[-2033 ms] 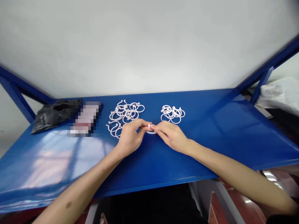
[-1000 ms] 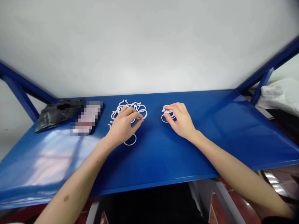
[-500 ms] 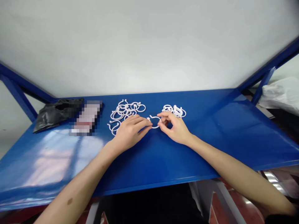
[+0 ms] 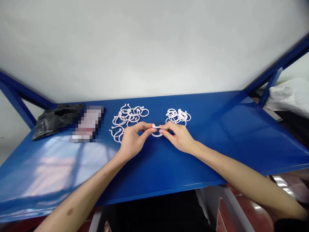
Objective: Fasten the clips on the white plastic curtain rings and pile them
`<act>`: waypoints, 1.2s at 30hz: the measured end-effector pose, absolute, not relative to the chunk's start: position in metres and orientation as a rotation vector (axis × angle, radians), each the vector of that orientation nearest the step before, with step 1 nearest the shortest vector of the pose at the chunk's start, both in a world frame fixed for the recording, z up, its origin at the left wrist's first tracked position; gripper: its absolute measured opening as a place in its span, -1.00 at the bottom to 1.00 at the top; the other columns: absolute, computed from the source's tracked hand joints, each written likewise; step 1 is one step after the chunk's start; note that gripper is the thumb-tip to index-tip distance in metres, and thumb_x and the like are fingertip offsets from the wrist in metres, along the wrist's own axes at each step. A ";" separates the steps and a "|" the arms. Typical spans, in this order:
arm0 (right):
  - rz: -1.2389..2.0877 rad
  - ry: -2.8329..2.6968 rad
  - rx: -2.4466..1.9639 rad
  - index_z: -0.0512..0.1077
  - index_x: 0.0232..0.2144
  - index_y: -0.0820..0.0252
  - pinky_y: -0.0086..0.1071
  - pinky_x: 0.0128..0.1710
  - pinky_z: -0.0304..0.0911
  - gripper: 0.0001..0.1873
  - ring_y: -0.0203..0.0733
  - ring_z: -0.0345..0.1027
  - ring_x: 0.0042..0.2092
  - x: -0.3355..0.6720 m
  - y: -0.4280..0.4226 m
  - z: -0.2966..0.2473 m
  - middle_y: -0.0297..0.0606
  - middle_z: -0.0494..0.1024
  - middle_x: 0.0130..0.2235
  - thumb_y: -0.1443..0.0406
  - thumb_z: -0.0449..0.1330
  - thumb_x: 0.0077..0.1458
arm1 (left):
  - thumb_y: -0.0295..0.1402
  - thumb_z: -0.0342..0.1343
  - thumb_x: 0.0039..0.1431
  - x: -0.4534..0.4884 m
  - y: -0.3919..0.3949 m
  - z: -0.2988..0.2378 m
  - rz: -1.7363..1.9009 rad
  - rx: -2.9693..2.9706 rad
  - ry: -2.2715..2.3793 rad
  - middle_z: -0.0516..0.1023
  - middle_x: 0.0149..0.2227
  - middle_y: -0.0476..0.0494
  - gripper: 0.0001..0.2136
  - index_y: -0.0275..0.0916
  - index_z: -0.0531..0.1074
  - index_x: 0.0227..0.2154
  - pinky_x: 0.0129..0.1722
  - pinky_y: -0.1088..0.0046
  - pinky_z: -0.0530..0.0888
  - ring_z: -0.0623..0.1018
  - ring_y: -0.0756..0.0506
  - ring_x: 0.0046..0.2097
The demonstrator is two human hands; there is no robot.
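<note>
Between my two hands is a white plastic ring [image 4: 157,135], its upper part pinched from both sides and its lower curve hanging below the fingers. My left hand [image 4: 135,137] grips the ring's end by a small clasp. My right hand [image 4: 178,135] pinches the other side, with the fingertips of both hands close together. Fingers hide part of the ring. Several white open rings [image 4: 119,120] lie in a loose pile beyond and left of my left hand. A smaller cluster of white rings [image 4: 172,113] lies just beyond my right hand.
The blue table [image 4: 217,129] runs up to a pale wall [image 4: 154,48]. On its left lie a black plastic bag [image 4: 50,122] and a blurred-out flat object [image 4: 88,124]. Blue frame bars [image 4: 270,87] rise at both sides. A clear plastic bag [image 4: 289,96] is at far right.
My hands have come closer together, and the ring between them, earlier with a gap at its top, now has its ends brought together at my fingertips. The view has shifted slightly.
</note>
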State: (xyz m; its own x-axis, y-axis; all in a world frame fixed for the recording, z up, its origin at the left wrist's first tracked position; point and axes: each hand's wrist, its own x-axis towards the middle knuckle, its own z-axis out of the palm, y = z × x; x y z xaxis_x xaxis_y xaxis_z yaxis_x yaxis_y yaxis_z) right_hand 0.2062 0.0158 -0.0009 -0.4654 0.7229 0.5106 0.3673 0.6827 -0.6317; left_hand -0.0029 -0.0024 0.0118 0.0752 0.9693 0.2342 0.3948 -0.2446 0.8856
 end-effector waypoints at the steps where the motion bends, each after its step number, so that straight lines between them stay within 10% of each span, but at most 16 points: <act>1: 0.546 -2.101 -0.815 0.41 -0.26 0.14 -0.43 -0.31 0.34 -0.88 -0.29 0.49 -0.31 0.206 0.015 0.000 -0.32 0.58 -0.31 0.26 0.14 0.36 | -0.18 0.28 0.18 -0.003 -0.003 0.012 1.161 1.745 1.366 0.68 -0.31 -0.05 -0.83 -0.17 0.61 -0.32 -0.23 0.41 0.55 0.64 -0.07 -0.29; 12: 0.349 -2.190 -0.792 0.43 -0.15 0.12 -0.30 -0.17 0.42 -0.86 -0.19 0.51 -0.18 0.207 0.024 0.002 -0.22 0.61 -0.19 0.30 0.06 0.38 | -0.22 0.21 0.28 -0.010 0.001 0.020 1.010 2.164 1.272 0.66 -0.30 -0.03 -0.85 -0.16 0.57 -0.22 -0.31 0.47 0.53 0.61 -0.03 -0.30; 23: -0.175 -1.997 -1.303 0.50 -0.12 0.17 -0.05 -0.10 0.37 -0.82 0.03 0.36 -0.13 0.252 0.070 0.006 -0.10 0.53 -0.17 0.31 0.13 0.29 | -0.28 0.07 0.32 -0.047 0.036 -0.009 0.691 2.705 1.720 0.34 0.29 -0.32 -0.57 -0.17 0.37 0.22 0.17 -0.17 0.34 0.29 -0.43 0.25; 36: 0.022 -2.152 -1.024 0.47 -0.02 0.14 -0.04 -0.04 0.39 -0.77 0.03 0.41 -0.05 0.217 0.032 0.010 -0.10 0.58 -0.10 0.22 0.14 0.33 | -0.37 0.16 0.28 -0.040 0.032 0.002 0.867 2.845 1.530 0.51 -0.02 -0.22 -0.89 -0.12 0.58 -0.33 -0.06 0.04 0.41 0.36 -0.29 0.01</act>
State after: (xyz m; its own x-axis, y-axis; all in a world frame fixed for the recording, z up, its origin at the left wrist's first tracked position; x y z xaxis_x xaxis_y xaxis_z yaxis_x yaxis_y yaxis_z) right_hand 0.2166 0.0318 0.0098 -0.4073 0.6761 0.6140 0.6636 0.6810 -0.3097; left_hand -0.0398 0.0322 0.0016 0.4527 0.7181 0.5286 0.8225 -0.5652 0.0635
